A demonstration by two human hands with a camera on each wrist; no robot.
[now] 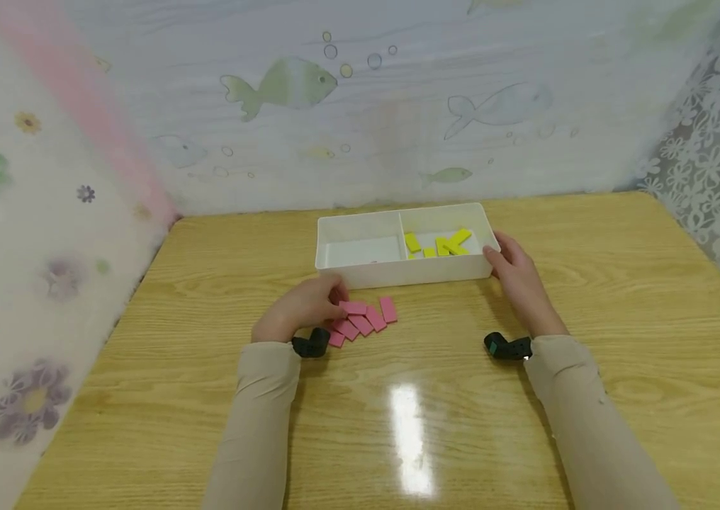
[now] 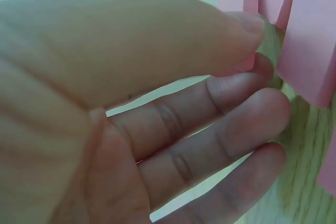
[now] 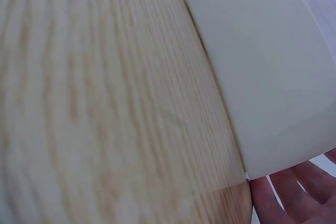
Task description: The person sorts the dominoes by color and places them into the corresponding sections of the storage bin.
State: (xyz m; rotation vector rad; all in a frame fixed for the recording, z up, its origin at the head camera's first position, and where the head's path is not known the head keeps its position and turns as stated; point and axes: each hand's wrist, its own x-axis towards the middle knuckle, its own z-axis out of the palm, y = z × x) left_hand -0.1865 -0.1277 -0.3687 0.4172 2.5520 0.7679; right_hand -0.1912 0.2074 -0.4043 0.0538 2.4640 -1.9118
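My left hand [image 1: 305, 303] is at the front left of a white two-part box [image 1: 405, 273]. It pinches a pink tile [image 2: 235, 71] between thumb and fingertips, the thumb covering most of it. Right beside the fingers, several flat pink tiles [image 1: 375, 319] lie in an overlapping cluster on the table. At the box's right end my right hand [image 1: 519, 275] grips the corner, thumb at the rim and fingers along the outer end wall. In the right wrist view, fingers [image 3: 294, 195] show against that end of the box.
Several yellow tiles [image 1: 442, 246] lie in the box's right compartment, past a thin divider [image 1: 402, 237]. A small bit of pink shows low in the left compartment. The wooden table [image 1: 449, 439] runs back to a fish-painted wall [image 1: 392, 127]. Black wrist cameras [image 1: 312, 343] sit at both cuffs.
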